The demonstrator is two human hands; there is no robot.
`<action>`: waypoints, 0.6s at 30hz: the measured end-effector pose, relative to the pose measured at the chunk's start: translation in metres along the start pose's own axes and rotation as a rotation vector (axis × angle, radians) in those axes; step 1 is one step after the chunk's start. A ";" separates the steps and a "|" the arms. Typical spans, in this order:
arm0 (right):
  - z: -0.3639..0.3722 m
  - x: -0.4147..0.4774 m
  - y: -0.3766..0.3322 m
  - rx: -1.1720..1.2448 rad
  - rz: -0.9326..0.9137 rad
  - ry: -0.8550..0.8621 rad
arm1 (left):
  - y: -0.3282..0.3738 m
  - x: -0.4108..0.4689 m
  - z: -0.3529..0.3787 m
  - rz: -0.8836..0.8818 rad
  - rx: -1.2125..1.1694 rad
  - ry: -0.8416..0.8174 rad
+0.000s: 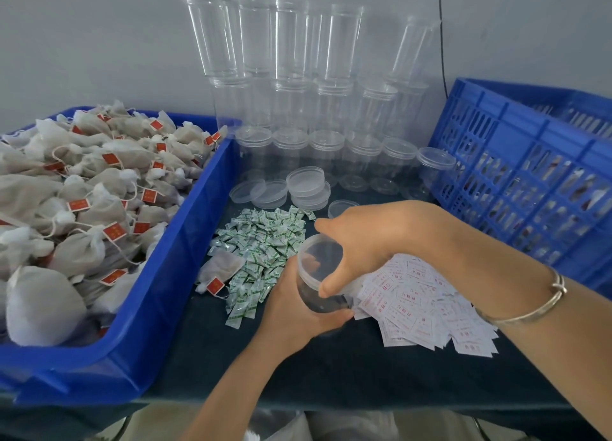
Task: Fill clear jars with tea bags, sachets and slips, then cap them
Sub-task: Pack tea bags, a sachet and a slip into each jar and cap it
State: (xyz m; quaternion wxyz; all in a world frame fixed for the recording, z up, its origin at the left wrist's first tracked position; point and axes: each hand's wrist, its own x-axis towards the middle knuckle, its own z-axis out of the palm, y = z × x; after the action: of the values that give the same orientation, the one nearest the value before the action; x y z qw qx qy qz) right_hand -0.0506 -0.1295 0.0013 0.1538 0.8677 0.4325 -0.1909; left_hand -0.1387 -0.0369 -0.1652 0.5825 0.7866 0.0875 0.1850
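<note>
A clear jar (326,299) is held tilted over the dark table, between both hands. My left hand (298,311) grips its body from below. My right hand (371,242) wraps over its clear lid (318,261) at the top. Something reddish shows through the lid inside the jar. Green-and-white sachets (261,242) lie in a heap just left of the jar. White slips with red print (420,304) lie spread under and to the right of it. One loose tea bag (220,270) with a red tag rests beside the sachets.
A blue bin (178,268) heaped with tea bags (82,188) fills the left. Stacked empty clear jars (298,109) stand at the back by the wall, with loose lids (281,188) in front. A blue slatted crate (530,182) stands at the right.
</note>
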 end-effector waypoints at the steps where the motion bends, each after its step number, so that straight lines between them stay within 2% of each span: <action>1: 0.000 0.002 -0.001 -0.007 -0.004 0.002 | 0.000 0.000 0.000 -0.001 0.001 -0.003; 8: -0.007 0.001 0.000 -0.007 -0.108 -0.058 | -0.002 0.003 -0.005 -0.022 0.019 -0.063; 12: -0.008 -0.001 0.000 -0.176 -0.235 -0.084 | -0.003 0.006 -0.007 -0.029 -0.011 -0.112; 15: -0.010 -0.009 0.000 -0.043 -0.242 -0.184 | -0.004 0.006 -0.006 -0.045 -0.025 -0.130; 16: -0.011 -0.011 -0.001 0.043 -0.208 -0.167 | -0.003 0.005 -0.007 -0.037 -0.008 -0.128; 18: -0.010 -0.010 -0.005 0.097 -0.099 0.012 | -0.003 0.005 -0.008 -0.009 0.010 -0.131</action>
State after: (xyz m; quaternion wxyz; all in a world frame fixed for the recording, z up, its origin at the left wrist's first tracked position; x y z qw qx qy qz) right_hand -0.0583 -0.1292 0.0145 0.0996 0.8526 0.4662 -0.2139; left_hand -0.1368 -0.0274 -0.1653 0.5839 0.7996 0.0535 0.1300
